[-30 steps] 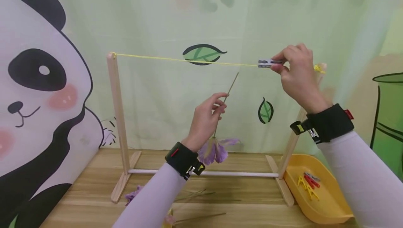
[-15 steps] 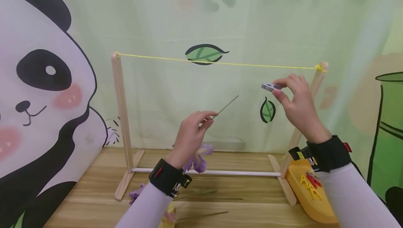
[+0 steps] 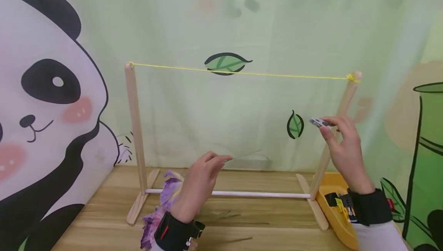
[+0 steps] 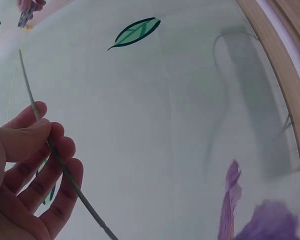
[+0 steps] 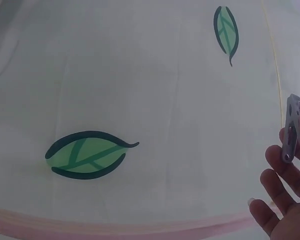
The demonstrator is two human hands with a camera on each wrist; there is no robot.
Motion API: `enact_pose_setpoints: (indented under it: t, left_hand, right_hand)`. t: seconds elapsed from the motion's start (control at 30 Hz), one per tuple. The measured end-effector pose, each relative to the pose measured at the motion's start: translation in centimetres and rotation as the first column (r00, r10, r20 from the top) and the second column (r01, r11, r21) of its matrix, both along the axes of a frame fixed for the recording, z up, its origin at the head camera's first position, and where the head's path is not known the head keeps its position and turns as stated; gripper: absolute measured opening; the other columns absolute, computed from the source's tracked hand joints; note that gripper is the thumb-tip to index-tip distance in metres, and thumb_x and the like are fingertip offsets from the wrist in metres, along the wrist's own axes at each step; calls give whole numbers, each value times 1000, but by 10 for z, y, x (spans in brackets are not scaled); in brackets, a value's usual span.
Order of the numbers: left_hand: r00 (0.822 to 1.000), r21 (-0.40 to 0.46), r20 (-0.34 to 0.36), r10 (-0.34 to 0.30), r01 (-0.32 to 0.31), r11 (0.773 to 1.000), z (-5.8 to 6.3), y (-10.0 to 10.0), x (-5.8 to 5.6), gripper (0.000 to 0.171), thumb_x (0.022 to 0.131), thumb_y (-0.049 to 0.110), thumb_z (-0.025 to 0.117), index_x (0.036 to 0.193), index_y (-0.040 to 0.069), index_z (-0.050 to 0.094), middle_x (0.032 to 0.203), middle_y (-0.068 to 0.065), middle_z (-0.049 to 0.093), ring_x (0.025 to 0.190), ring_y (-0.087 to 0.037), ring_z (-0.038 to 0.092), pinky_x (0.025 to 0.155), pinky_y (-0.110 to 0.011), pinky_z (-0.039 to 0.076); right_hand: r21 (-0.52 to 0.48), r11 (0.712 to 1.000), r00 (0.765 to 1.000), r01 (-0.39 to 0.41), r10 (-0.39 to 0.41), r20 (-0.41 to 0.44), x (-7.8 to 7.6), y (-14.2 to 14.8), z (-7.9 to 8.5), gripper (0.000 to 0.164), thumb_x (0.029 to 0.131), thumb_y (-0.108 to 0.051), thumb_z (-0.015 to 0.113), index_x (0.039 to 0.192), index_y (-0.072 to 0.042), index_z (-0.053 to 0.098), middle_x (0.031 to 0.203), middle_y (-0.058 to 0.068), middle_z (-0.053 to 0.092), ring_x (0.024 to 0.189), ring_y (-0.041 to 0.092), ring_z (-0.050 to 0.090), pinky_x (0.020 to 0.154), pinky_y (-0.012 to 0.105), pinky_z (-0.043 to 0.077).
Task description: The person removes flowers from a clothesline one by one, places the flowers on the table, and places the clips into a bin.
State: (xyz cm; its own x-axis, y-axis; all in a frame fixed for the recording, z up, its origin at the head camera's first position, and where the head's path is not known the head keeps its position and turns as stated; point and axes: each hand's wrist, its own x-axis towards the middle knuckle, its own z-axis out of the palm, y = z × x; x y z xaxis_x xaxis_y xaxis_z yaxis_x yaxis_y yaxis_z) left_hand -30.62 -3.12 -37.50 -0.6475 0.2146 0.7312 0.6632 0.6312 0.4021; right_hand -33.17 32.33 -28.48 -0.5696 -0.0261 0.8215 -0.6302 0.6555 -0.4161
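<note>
My left hand [image 3: 197, 183] holds a purple flower by its thin green stem [image 4: 82, 197], pinched between thumb and fingers. The stem's free end points up and to the right in the head view, while the purple bloom [image 3: 169, 192] hangs low on the left, partly behind the hand. A grey clothespin [image 3: 319, 122] is pinched between the thumb and fingertips of my right hand [image 3: 346, 153], in front of the rack's right post. Above both hands, a yellow string [image 3: 277, 75] runs between the tops of two wooden posts; nothing is clipped to it.
The wooden rack [image 3: 136, 128] stands on the table with a white bar [image 3: 256, 194] low across it. At right is a yellow tray [image 3: 340, 232], partly covered by the right wrist strap. Another purple flower [image 3: 150, 226] and loose stems [image 3: 232, 240] lie on the table in front.
The right hand has come down and away from the string, still pinching the clothespin. The left hand has moved down and left, tipping the flower's stem closer to level.
</note>
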Motion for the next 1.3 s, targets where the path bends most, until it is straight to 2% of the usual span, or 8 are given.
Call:
enact_pose_setpoints:
  t: [0.1, 0.23, 0.37, 0.57, 0.9, 1.0, 1.1, 1.3]
  left_hand:
    - [1000, -50, 6, 28, -27, 998, -9, -2, 8, 27, 102, 6, 65, 123, 19, 76, 96, 4, 66, 78, -9, 61, 66, -26, 51]
    - [987, -162, 68, 145, -132, 978, -19, -15, 28, 28, 101, 9, 68, 123, 26, 74, 95, 9, 61, 70, -4, 50, 57, -23, 38]
    - [971, -256, 86, 221, -193, 947, -16, -25, 38, 30, 101, 9, 69, 123, 28, 72, 98, 10, 60, 72, -6, 52, 57, -24, 36]
    - [977, -329, 116, 177, -130, 935, -9, -18, 36, 27, 99, 8, 71, 120, 25, 74, 102, 5, 65, 83, -14, 64, 66, -27, 49]
    - [972, -428, 218, 85, 17, 904, -12, -6, 30, 27, 90, -3, 76, 107, 18, 75, 87, 1, 66, 77, -21, 65, 65, -34, 53]
    - [967, -438, 247, 63, 53, 898, -17, -5, 30, 26, 88, -5, 77, 101, 17, 75, 86, 0, 65, 74, -19, 63, 62, -31, 51]
    - [955, -438, 290, 59, 78, 896, -22, -3, 29, 26, 88, -8, 76, 97, 16, 74, 85, 0, 65, 74, -18, 63, 60, -30, 49]
    - [930, -450, 357, 91, 87, 889, -31, 6, 22, 38, 82, -20, 67, 92, 15, 75, 93, -6, 73, 80, -25, 68, 59, -31, 49]
  right_hand:
    - [-51, 998, 1000, 27, -28, -12, 1, 6, -17, 25, 103, -6, 64, 126, 3, 67, 114, -1, 54, 109, 8, 42, 94, 23, 27]
    - [-122, 992, 999, 36, -38, -17, -1, 7, -44, 26, 99, 2, 67, 124, 4, 70, 113, -12, 47, 109, 3, 41, 93, 24, 28]
    - [-201, 978, 996, 51, -64, -58, -4, 11, -61, 30, 95, 11, 67, 125, 7, 69, 113, -16, 42, 105, 2, 40, 91, 24, 28]
    - [-274, 949, 978, 156, -188, -95, 3, 42, -70, 29, 95, 12, 67, 124, 11, 68, 110, -18, 42, 100, 0, 41, 90, 21, 29]
    - [-267, 907, 942, 325, -334, 9, 2, 93, -83, 28, 97, 0, 69, 125, 8, 69, 107, -26, 38, 99, -4, 39, 86, 19, 28]
    - [-227, 913, 939, 340, -340, 40, -4, 102, -89, 28, 97, 0, 70, 125, 7, 70, 107, -21, 39, 99, -5, 36, 86, 20, 27]
    - [-161, 921, 935, 355, -346, 78, -12, 111, -94, 27, 98, 1, 70, 124, 6, 70, 108, -2, 47, 99, 0, 36, 85, 23, 28]
    - [65, 914, 891, 400, -405, 204, -23, 131, -106, 24, 100, 0, 68, 122, 9, 67, 114, 27, 48, 99, 34, 43, 83, 44, 30]
